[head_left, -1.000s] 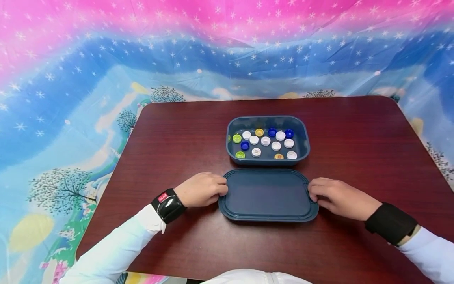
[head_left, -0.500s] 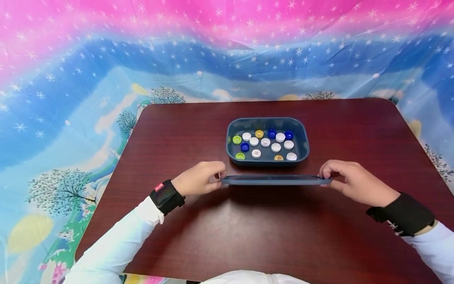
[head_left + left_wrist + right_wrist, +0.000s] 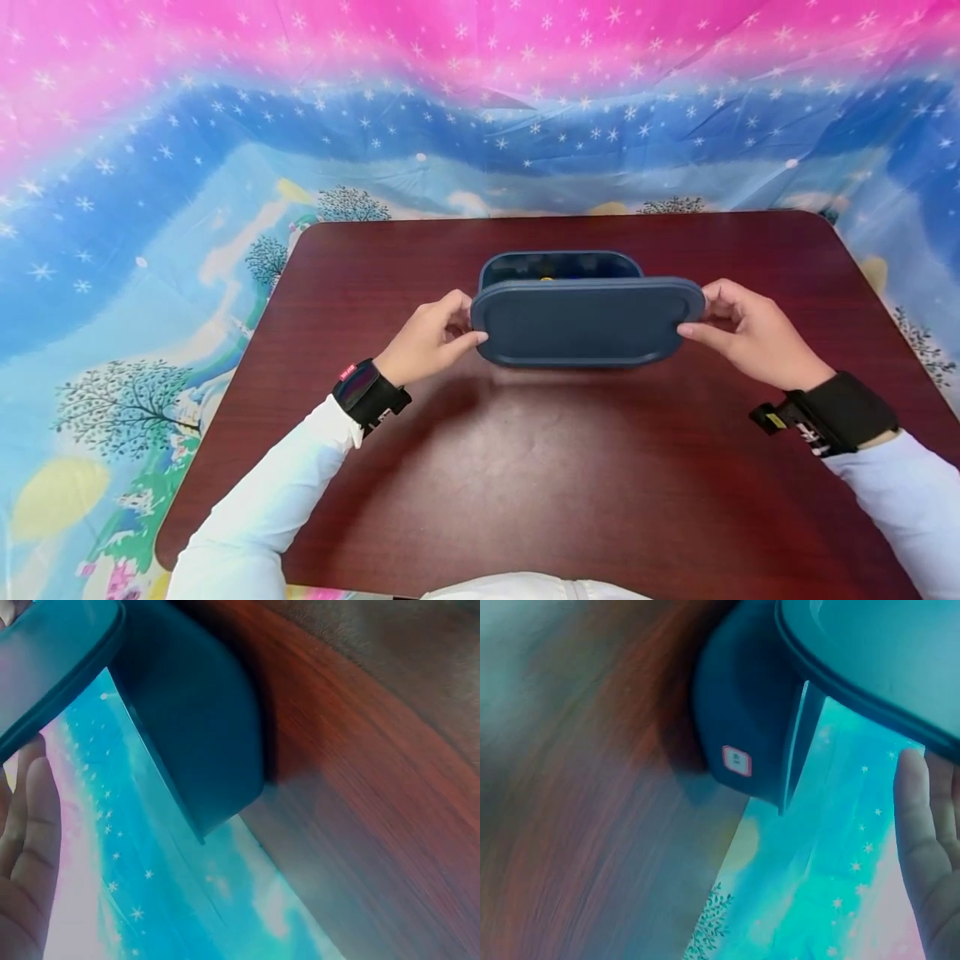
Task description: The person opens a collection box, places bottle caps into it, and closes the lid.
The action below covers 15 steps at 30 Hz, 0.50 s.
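Note:
A dark blue-grey plastic lid (image 3: 585, 323) is held up between both hands, tilted with its flat face toward me. My left hand (image 3: 427, 337) pinches its left end, thumb on the near face. At the right end my right hand (image 3: 753, 329) grips it in the same way. Behind the lid stands a matching rectangular box (image 3: 517, 265) on the table, its front part hidden. Only a sliver of a yellow bottle cap (image 3: 547, 278) shows inside. Both wrist views catch the box's outer wall (image 3: 195, 712) below the lid's edge, the right one with a small sticker (image 3: 736, 760).
The dark red wooden table (image 3: 525, 483) reaches under both forearms. A printed cloth (image 3: 480, 125) with snowflakes and trees hangs behind it and along its left and right sides.
The lid has been lifted off the table, turned up past edge-on, and moved away from me toward the box. It now covers most of the bottle caps from view.

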Motion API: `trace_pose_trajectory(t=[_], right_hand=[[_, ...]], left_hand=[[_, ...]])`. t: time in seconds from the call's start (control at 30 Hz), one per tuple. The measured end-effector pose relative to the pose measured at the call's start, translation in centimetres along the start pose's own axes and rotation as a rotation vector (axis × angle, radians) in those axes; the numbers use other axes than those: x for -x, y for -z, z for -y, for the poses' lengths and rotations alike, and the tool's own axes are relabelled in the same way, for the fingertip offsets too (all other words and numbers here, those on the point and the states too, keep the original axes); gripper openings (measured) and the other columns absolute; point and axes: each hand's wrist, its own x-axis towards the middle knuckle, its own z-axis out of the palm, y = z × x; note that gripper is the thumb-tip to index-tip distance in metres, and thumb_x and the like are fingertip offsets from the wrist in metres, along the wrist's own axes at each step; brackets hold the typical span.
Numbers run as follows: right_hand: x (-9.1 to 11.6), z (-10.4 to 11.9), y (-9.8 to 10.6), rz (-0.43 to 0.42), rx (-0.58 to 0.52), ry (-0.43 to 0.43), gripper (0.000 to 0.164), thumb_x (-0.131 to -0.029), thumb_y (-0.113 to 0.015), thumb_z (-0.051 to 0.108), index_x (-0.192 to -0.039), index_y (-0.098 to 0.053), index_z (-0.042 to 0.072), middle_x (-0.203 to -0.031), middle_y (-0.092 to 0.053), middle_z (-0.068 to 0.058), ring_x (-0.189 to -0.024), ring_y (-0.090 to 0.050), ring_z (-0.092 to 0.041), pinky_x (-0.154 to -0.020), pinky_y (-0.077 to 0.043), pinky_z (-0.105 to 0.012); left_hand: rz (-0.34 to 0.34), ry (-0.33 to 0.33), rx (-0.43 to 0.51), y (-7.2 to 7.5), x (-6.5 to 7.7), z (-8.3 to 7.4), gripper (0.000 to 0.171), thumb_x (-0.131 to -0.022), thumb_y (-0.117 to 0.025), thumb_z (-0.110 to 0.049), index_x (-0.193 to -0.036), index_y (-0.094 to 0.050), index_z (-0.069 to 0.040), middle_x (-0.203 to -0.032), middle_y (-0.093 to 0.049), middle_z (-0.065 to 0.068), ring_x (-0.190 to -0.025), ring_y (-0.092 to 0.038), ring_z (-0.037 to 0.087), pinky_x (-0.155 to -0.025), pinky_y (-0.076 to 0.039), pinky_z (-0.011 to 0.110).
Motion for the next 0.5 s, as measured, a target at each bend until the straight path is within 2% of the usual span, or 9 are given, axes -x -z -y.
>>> trace_pose_trajectory(t=[0.13,0.27,0.5], right_hand=[[-1.5,-0.2,-0.3,-0.103,-0.008,-0.060,0.031,-0.085,-0.072,-0.003,-0.109,-0.054,0.003,-0.089,-0.062,0.001,-0.077,-0.060,-0.005,-0.063,-0.044,-0.015],[-2.8,-0.1,-0.6,-0.191,-0.005,-0.119,0.033,-0.086,-0.074,0.005,-0.111,-0.052,0.003,-0.089,-0.060,0.005,-0.078,-0.059,-0.002,-0.065,-0.045,-0.012],[-4.8,-0.4,-1.3,-0.268,0.011,-0.207,0.038,-0.086,-0.075,0.022,-0.114,-0.058,0.003,-0.089,-0.062,0.006,-0.073,-0.059,0.001,-0.063,-0.047,-0.013]], left_hand=[[-0.084,0.042,-0.007,-0.2,-0.8,0.3,0.028,-0.087,-0.074,-0.008,-0.101,-0.049,-0.007,-0.083,-0.060,0.002,-0.065,-0.058,0.009,-0.058,-0.048,0.027],[-0.166,0.093,0.005,-0.4,-2.0,0.5,0.027,-0.088,-0.072,-0.010,-0.103,-0.051,-0.005,-0.085,-0.058,0.004,-0.066,-0.059,0.010,-0.060,-0.048,0.026],[-0.270,0.189,-0.025,-0.7,-3.8,1.1,0.037,-0.090,-0.070,-0.013,-0.119,-0.051,0.000,-0.086,-0.056,0.007,-0.070,-0.057,0.015,-0.065,-0.047,0.029]])
